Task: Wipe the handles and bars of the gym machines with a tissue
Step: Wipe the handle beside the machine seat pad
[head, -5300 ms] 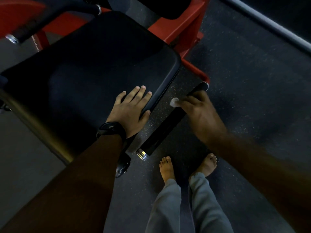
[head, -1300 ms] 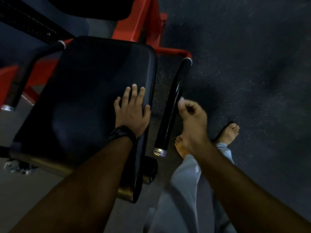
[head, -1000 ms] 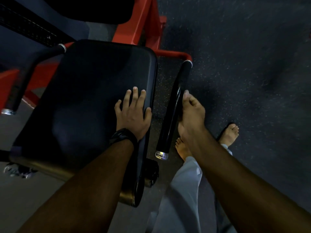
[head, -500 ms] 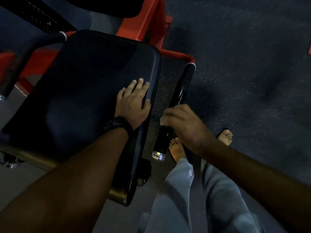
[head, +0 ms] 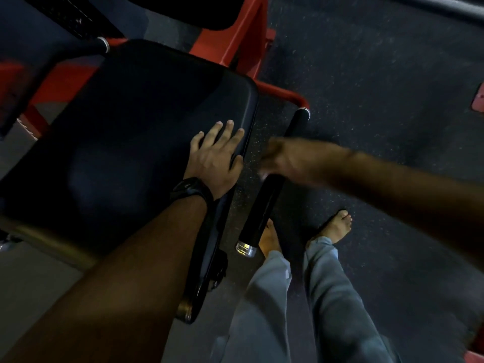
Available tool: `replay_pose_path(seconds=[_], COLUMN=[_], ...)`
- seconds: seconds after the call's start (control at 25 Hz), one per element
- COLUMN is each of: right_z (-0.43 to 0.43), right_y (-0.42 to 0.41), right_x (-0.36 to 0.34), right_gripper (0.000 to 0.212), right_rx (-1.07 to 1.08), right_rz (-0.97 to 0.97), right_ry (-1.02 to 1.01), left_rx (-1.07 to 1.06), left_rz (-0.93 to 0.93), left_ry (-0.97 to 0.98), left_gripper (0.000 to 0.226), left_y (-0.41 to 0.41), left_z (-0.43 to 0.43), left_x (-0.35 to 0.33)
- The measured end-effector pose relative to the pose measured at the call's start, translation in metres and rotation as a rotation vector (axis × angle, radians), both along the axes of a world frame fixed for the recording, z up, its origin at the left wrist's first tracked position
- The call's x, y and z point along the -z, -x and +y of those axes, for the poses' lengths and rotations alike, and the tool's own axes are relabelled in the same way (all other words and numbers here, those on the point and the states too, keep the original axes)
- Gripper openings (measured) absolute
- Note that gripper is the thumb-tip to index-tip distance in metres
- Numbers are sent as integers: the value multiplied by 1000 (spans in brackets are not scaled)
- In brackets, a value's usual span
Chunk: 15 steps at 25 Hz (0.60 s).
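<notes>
Wiping climbs the handle [head: 262,213]: right hand [head: 284,158], blurred, sits higher than before, grip wrapped round it; left hand [head: 214,158] stays flat on the seat [head: 131,140].

Right hand [head: 286,159] blurred across the handle [head: 262,213], its grip indiscernible.

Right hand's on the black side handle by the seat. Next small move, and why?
Probably slide the right hand down the handle toward its silver end cap. The hand, blurred, lies across the upper-middle, a pale scrap, likely the tissue, at its edge; the lower stretch is bare. The left hand lies flat on the seat pad.
</notes>
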State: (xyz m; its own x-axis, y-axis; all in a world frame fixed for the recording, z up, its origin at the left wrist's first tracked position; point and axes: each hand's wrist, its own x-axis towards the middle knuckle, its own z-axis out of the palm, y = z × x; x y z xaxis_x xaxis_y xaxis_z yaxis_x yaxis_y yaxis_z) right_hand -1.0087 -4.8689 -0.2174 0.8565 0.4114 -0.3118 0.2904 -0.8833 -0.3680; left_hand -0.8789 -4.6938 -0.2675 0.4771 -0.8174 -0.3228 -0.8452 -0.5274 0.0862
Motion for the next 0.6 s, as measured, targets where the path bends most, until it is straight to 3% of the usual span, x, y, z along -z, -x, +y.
replay_pose_path(seconds=[0.08,0.24,0.36,0.48,0.6], right_z=[-18,-27,-31,-3,41], right_y=[-9,-6,0,26,48], right_x=[8,19,38,43,29], right_gripper=[38,41,29,23,31], right_rx=[72,117,442,764,1121], right_rz=[19,33,-47,-236,-295], right_ry=[84,57,44,-158,-395], left_rx=[3,13,4,19,19], left_rz=[-4,-21,-25,-30,-41], left_ry=[6,24,19,11,5], left_gripper=[57,57,58,58,59], left_y=[-1,0,0,-1,0], left_z=[1,1,2,2,3], left_x=[1,2,4,5,5])
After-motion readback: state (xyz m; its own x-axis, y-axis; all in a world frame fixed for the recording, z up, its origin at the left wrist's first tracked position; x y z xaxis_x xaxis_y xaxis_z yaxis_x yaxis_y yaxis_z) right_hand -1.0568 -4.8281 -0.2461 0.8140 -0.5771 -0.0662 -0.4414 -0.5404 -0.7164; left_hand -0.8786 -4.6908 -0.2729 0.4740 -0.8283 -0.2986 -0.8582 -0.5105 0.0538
